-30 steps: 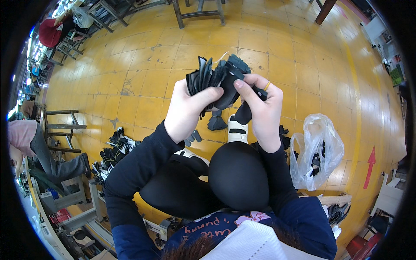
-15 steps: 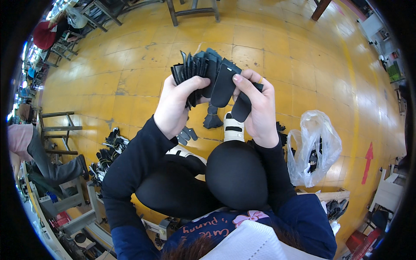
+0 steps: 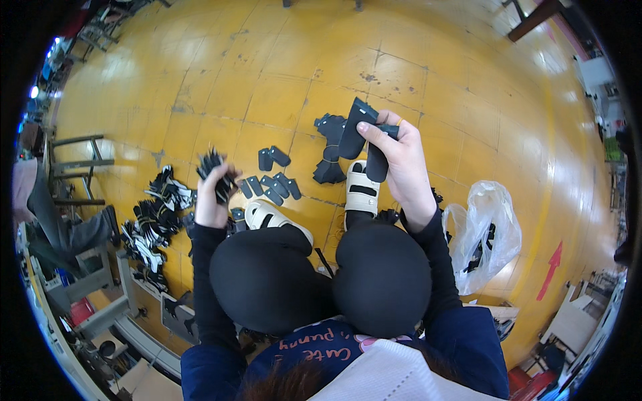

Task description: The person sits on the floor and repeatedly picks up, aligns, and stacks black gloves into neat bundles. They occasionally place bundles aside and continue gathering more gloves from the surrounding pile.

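Observation:
My right hand [image 3: 403, 150] pinches a few black rounded fabric tabs [image 3: 355, 134] between thumb and fingers, raised over my right shoe. Out to the left, low over the floor, my left hand [image 3: 212, 200] is closed around a thick bunch of similar black tabs [image 3: 217, 172]. Between my hands, loose black tabs [image 3: 273, 187] lie in small groups on the yellow floor, close to my left shoe [image 3: 271, 217]. A tied bundle of black pieces [image 3: 328, 150] rests on the floor just beyond my right shoe [image 3: 362, 190].
Piles of black and white pieces [image 3: 150, 224] lie on the floor at my left. A clear plastic bag [image 3: 485, 234] with dark pieces stands at my right. A wooden stool [image 3: 80, 160] and another person's leg [image 3: 73, 230] are at the far left.
My hands have parted: the left has swung left and down with its bunch, while the right stays raised with a few tabs. My view has tipped, showing more tabs on the floor.

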Motion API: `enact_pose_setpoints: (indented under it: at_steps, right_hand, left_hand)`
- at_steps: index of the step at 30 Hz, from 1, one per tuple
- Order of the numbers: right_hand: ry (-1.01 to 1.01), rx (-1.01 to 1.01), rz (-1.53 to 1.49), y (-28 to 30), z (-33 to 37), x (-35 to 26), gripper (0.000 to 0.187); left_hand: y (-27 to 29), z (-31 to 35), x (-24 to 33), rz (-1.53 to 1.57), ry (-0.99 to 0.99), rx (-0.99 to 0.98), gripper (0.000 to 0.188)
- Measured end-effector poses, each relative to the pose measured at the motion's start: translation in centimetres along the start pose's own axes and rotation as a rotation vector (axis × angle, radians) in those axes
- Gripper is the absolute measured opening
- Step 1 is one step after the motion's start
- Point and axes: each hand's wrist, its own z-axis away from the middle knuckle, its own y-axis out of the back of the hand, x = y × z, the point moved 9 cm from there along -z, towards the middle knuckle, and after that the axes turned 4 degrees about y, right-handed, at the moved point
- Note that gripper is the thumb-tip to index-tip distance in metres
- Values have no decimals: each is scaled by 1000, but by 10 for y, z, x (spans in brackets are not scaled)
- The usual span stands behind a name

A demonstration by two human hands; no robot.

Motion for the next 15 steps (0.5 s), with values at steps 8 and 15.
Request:
enact_pose_setpoints:
  at_steps: [8, 15]
  right_hand:
    - [-267, -339, 433, -52, -41, 69, 14]
    - [-484, -611, 666, -70, -57, 173, 21]
  left_hand:
    - [225, 21, -203, -664, -20, 682, 41]
    - [204, 35, -250, -1199, 58, 892, 67]
